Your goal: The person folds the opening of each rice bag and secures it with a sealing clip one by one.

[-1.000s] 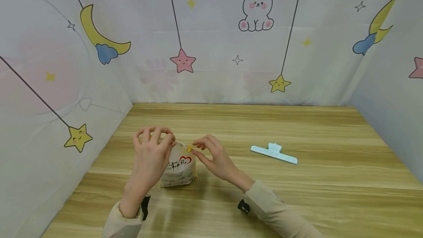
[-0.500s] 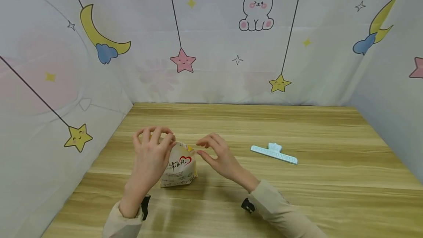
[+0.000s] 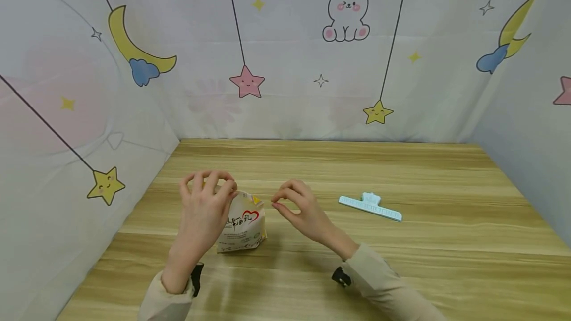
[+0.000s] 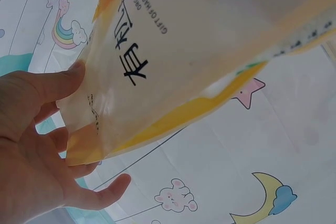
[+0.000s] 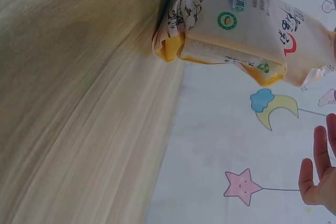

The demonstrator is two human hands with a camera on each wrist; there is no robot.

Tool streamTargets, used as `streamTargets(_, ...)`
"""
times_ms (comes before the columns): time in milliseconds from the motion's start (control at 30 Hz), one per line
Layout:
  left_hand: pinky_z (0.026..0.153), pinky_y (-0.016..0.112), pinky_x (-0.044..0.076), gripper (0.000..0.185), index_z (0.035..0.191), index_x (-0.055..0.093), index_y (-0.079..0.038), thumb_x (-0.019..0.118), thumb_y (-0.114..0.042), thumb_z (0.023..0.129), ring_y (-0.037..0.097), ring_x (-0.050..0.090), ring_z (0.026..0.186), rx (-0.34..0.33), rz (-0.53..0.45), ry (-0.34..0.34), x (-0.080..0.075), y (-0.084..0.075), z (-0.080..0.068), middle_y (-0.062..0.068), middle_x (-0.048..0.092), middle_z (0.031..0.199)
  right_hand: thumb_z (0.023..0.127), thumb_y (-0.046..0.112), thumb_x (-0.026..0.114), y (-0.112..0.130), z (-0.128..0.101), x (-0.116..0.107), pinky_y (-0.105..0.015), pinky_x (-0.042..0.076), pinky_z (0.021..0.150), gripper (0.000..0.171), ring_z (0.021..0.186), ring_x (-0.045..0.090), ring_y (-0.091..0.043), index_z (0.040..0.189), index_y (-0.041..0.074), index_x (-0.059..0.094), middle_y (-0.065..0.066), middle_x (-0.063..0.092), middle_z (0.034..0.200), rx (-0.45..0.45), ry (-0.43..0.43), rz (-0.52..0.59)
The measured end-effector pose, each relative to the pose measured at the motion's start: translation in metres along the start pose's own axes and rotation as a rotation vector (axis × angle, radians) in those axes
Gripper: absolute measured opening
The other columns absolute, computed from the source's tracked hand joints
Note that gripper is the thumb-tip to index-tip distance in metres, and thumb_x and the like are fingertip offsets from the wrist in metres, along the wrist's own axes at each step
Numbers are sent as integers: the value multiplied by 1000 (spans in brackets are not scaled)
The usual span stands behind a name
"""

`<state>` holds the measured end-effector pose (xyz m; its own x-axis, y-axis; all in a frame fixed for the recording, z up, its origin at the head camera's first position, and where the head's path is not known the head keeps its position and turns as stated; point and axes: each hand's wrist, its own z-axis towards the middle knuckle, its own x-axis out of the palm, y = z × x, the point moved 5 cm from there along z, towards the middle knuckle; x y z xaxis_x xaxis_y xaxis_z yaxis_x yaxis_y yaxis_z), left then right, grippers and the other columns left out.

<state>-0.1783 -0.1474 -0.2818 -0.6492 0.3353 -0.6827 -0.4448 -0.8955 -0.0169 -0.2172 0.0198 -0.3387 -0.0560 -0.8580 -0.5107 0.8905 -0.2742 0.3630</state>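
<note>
A small white and yellow bag [image 3: 243,224] with a red heart stands upright on the wooden table [image 3: 357,172], left of centre. My left hand [image 3: 214,185] curls over the bag's top edge and holds it. In the left wrist view my thumb [image 4: 58,85] lies against the bag [image 4: 199,51] and my fingers [image 4: 97,195] reach beneath it. My right hand [image 3: 285,199] hovers just right of the bag, clear of it, with loosely curled fingers and nothing in it. The right wrist view has the bag [image 5: 241,24] on the table and my fingertips [image 5: 320,177] apart from it.
A pale blue sealing clip [image 3: 370,207] lies flat on the table to the right of my right hand. Cloth walls [image 3: 285,63] printed with moons, stars and a rabbit close off the table's back and both sides.
My right hand has let go of the bag's top right corner and drawn a little to the right. The left hand and the bag have stayed put.
</note>
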Motion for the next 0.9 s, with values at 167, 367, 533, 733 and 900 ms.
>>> streamTargets(167,88,57,28,10,75,59,-11,68,-11,75,36,48,95,2,-2,-1,0,0,0,7,57,92,78,4,66,0,-2,-6,-27,42,75,13,84,51,-14,88,12,63,-2,54,88,-21,-4,-14)
streamTargets(367,88,57,27,9,75,59,-11,68,-11,76,36,48,95,-2,-3,3,0,0,0,7,57,92,76,4,67,-3,-5,-12,-28,41,75,14,85,51,-15,87,12,63,-2,55,88,-24,-10,-28)
streamTargets(533,88,57,28,10,75,59,-10,69,-10,75,36,48,94,-3,-8,0,0,0,1,7,57,92,76,5,67,-7,-8,-17,-28,41,74,14,84,51,-14,87,12,63,-1,55,88,-12,-11,-49)
streamTargets(733,88,57,27,10,75,59,-11,68,-9,75,35,47,94,-8,-21,7,2,0,0,7,56,92,78,8,67,-11,-12,-19,-26,41,72,10,83,50,-12,86,13,63,0,54,87,15,-7,-57)
streamTargets(900,88,57,27,10,75,59,-10,69,-9,75,35,47,94,-6,-21,0,1,0,0,7,56,92,78,7,67,-14,-15,-20,-25,42,70,10,81,50,-11,86,13,63,0,54,86,16,-5,-47)
